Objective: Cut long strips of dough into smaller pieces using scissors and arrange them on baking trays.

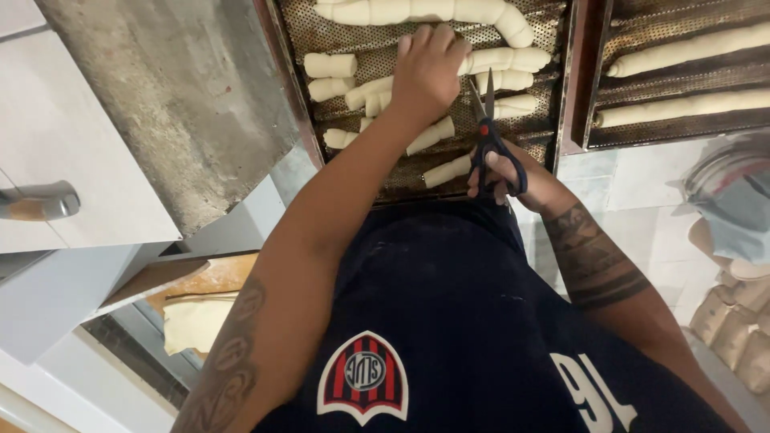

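So the left hand (427, 68) is palm-down on the dark perforated metal baking tray (293, 96), fingers curled over a short pale raw dough piece (373, 92) in the middle of the tray, pressing on it. The right hand (505, 178) sits at the tray's near edge, fingers shut through the loops of dark blue-handled scissors with a red pivot (487, 132), blades together and pointing up the tray, just beside the left hand. More cut dough pieces lie in rows around it, and a long uncut dough roll (425, 10) runs along the far end. A second perforated tray (682, 132) to the right carries long dough rolls.
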